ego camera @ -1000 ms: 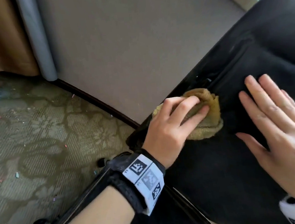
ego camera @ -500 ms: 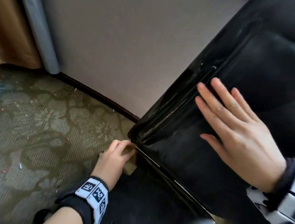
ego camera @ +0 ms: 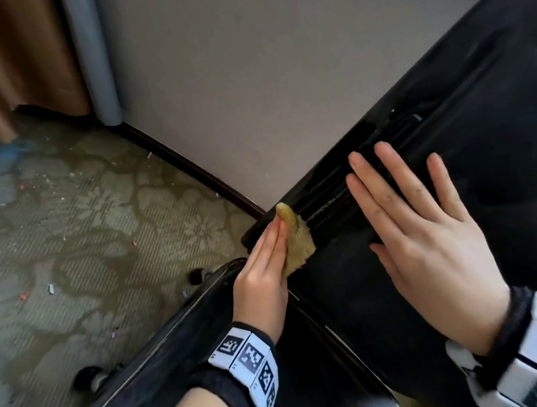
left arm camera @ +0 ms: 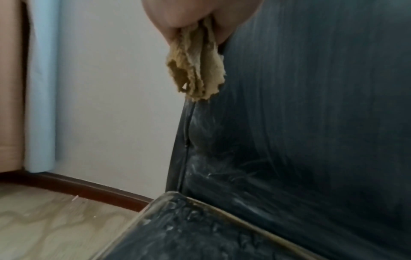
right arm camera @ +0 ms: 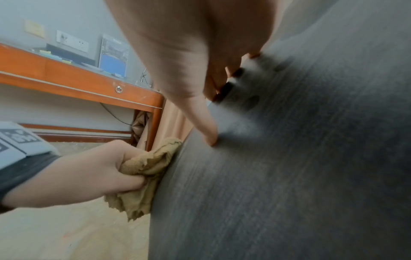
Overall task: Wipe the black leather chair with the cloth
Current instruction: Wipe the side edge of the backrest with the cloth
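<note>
The black leather chair fills the right side of the head view, its backrest edge slanting up to the right. My left hand grips a crumpled tan cloth against the lower left corner of the backrest, by the ribbed seam. The right wrist view shows the cloth bunched in my left hand's curled fingers, pressed on the chair's side edge. The cloth hangs below my fingers in the left wrist view, next to the leather. My right hand lies flat on the backrest, fingers spread.
A grey wall with a dark baseboard stands behind the chair. Patterned carpet with small litter lies to the left. A chair caster and the seat edge are below. A wooden desk shows in the right wrist view.
My left hand came up from below the backrest corner and now presses the cloth on that corner. A second ago it was wiping higher up the edge. My right hand stayed flat on the leather.
</note>
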Demonstrator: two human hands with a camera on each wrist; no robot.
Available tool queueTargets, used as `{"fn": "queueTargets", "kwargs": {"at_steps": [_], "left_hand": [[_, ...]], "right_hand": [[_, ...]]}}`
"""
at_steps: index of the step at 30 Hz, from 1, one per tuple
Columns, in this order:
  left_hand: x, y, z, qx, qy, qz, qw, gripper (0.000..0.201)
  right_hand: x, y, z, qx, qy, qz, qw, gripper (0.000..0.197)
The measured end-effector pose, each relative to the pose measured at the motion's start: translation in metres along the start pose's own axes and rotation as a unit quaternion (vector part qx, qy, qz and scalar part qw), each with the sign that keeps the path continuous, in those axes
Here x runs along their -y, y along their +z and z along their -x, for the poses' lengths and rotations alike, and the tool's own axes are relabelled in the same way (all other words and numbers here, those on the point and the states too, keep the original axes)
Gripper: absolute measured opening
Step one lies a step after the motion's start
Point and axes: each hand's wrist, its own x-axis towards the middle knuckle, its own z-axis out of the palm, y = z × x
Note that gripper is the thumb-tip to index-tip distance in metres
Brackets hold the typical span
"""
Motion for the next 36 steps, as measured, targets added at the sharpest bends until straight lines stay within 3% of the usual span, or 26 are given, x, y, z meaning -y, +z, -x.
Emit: {"fn": "queueTargets", "kwargs": {"at_steps": [3, 6, 8, 11, 14, 16, 19, 24, 26, 28, 31, 34, 36], "left_hand": [[0.013, -0.002, -0.004, 0.026, 0.017, -0.005, 1.0, 0.07], [0.04, -0.008, 0.012, 0.087, -0.041, -0.048, 0.994, 0.077], [0.06, -0.017, 0.037, 0.108, -0.144, -0.048, 0.982, 0.078], [0.069, -0.03, 0.05, 0.028, -0.347, -0.009, 0.937, 0.058], [0.062, -0.027, 0.022, 0.01, -0.442, -0.015, 0.897, 0.035], [0.054, -0.017, 0.0, 0.045, -0.458, 0.01, 0.888, 0.018], [0.038, 0.002, -0.023, 0.094, -0.456, 0.063, 0.883, 0.02], [0.022, -0.003, -0.035, 0.026, -0.5, 0.204, 0.841, 0.025], [0.021, -0.019, -0.031, 0.013, -0.493, 0.238, 0.837, 0.022], [0.026, -0.026, -0.034, -0.003, -0.471, 0.228, 0.852, 0.026], [0.041, -0.014, -0.042, 0.018, -0.461, 0.11, 0.88, 0.029], [0.045, 0.013, -0.044, 0.089, -0.501, 0.112, 0.853, 0.024], [0.044, 0.022, -0.045, 0.093, -0.527, 0.129, 0.835, 0.03]], "right_hand": [[-0.001, 0.001, 0.001, 0.005, 0.005, 0.01, 1.0, 0.068], [-0.002, 0.0, 0.001, 0.008, -0.001, 0.019, 1.0, 0.074], [-0.002, 0.001, 0.001, 0.011, -0.005, 0.029, 1.0, 0.077], [0.002, 0.003, 0.001, 0.006, 0.002, 0.031, 0.999, 0.077], [0.007, 0.004, 0.0, 0.006, 0.009, 0.029, 1.0, 0.074], [0.009, 0.003, 0.0, 0.01, 0.013, 0.031, 0.999, 0.072], [0.007, 0.002, 0.0, 0.018, 0.008, 0.038, 0.999, 0.074], [0.006, 0.003, 0.0, 0.015, 0.009, 0.039, 0.999, 0.075], [0.009, 0.004, 0.0, 0.004, 0.016, 0.032, 0.999, 0.071], [0.011, 0.004, -0.002, 0.0, 0.015, 0.037, 0.999, 0.066], [0.01, 0.002, -0.001, 0.003, 0.01, 0.039, 0.999, 0.066], [0.008, 0.002, -0.001, 0.004, 0.005, 0.042, 0.999, 0.068], [0.009, 0.003, -0.002, 0.002, 0.005, 0.047, 0.999, 0.066]]}}
